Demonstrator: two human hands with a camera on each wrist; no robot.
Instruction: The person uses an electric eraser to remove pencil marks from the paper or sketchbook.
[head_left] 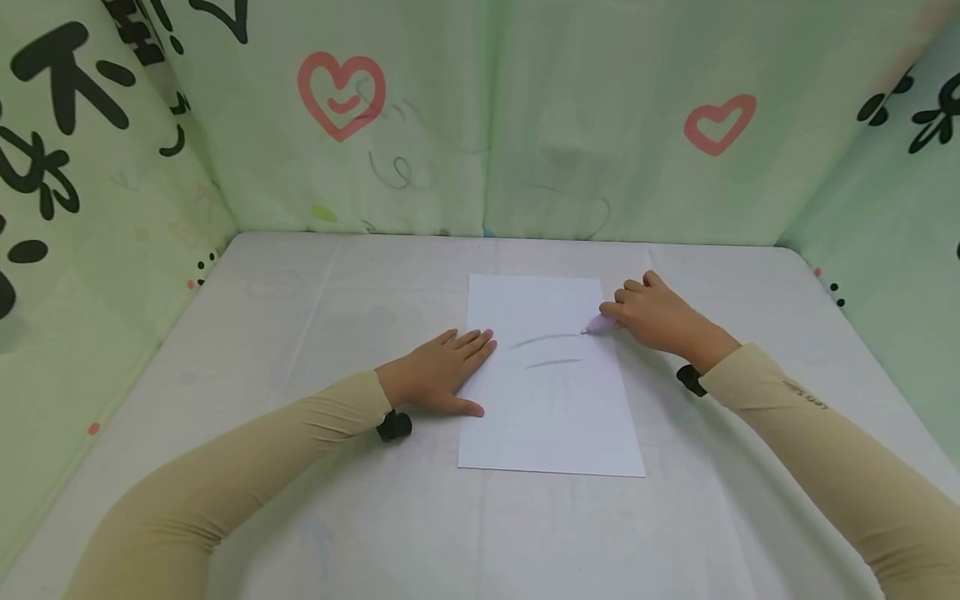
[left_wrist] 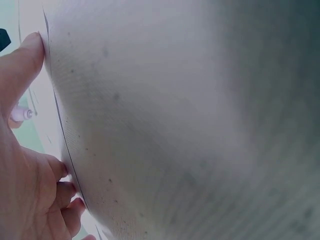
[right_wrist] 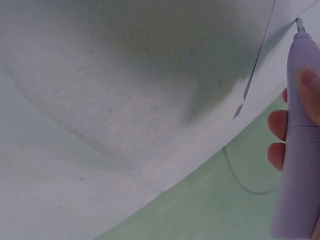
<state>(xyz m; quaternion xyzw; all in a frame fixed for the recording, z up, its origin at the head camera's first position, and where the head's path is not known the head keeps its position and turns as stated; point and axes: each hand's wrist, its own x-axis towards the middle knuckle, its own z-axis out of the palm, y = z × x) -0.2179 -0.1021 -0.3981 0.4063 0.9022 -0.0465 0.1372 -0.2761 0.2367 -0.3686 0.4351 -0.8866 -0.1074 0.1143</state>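
Note:
A white sheet of paper (head_left: 547,417) lies on the table with two short grey strokes across its upper half. My left hand (head_left: 438,371) rests on the sheet's left edge, fingers spread and thumb apart; the left wrist view shows its thumb (left_wrist: 31,52) at the paper's edge. Past the right edge, my right hand (head_left: 656,317) grips a thick lilac pen-shaped tool (right_wrist: 300,175) with a narrow metal tip. That tip is right at the paper, by the right end of the upper stroke. In the right wrist view the fingers wrap the tool's barrel.
A white cloth (head_left: 315,492) with faint creases covers the table. Pale green curtain walls (head_left: 585,75) with red hearts and black lettering stand at the back and both sides. Dark wrist cameras sit under both cuffs, the left one (head_left: 394,426) close over the cloth.

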